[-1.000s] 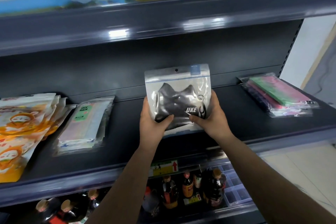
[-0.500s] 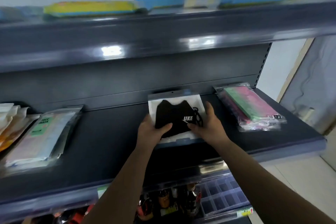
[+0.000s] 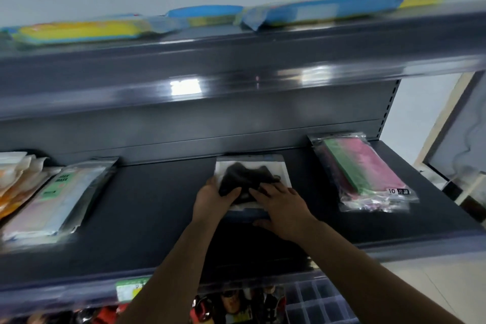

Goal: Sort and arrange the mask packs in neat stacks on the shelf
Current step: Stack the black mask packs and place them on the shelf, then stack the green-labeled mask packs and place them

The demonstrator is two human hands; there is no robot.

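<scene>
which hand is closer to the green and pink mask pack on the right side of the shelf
Right. The right hand rests on the near right part of the black mask pack, on the side facing the green and pink pack. The left hand holds the black pack's left edge, farther away.

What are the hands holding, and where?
The black mask pack, lying on the shelf: left hand grips its left edge, right hand presses its front.

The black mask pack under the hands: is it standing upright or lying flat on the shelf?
Lying flat. The black mask pack rests face up on the shelf, with both hands on it.
</scene>
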